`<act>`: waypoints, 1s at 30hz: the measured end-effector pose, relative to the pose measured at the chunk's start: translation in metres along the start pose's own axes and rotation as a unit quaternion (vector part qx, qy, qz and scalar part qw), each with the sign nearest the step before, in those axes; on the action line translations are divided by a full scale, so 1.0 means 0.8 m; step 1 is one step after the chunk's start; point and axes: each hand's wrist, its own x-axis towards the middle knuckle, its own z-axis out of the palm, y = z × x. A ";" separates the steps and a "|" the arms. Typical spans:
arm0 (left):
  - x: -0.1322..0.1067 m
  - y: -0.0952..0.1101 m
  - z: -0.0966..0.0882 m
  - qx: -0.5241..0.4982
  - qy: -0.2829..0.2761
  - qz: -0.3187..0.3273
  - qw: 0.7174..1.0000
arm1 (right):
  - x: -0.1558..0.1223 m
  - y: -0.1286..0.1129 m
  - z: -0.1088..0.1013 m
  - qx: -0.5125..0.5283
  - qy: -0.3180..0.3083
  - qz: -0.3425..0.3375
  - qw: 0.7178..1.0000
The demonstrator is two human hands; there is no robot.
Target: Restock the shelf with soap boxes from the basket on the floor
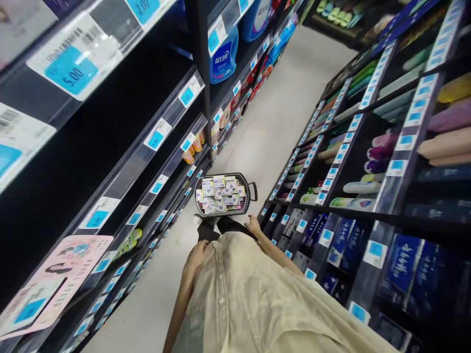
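Observation:
A dark shopping basket stands on the floor just past my feet. Small white boxes with coloured prints fill it, and a black handle sticks out at its right end. My right hand hangs beside my leg, fingers apart and nothing in them, a short way from the basket's near right side. At the edge of my beige shirt is my left hand, resting against the cloth with its fingers loose. No item shows in it.
Shelves with blue price tags run along the left, holding orange cups and a blue detergent bottle. Slippers and dark blue packs fill the right shelves. A pale aisle floor lies between them.

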 end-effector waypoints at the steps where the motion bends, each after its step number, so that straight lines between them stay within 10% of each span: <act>1: 0.002 -0.005 0.012 -0.017 0.000 -0.027 0.999 | 0.010 0.003 0.002 -0.006 -0.002 -0.006 1.000; 11: 0.065 -0.045 0.159 -0.129 -0.143 -0.275 0.942 | 0.182 -0.022 0.039 -0.047 -0.001 -0.175 0.983; 23: 0.133 0.040 0.343 -0.398 -0.171 -0.202 0.878 | 0.436 -0.161 0.136 -0.224 0.033 -0.390 0.892; 30: 0.106 0.017 0.379 -0.436 -0.173 -0.230 0.853 | 0.503 -0.162 0.176 -0.270 0.021 -0.440 0.856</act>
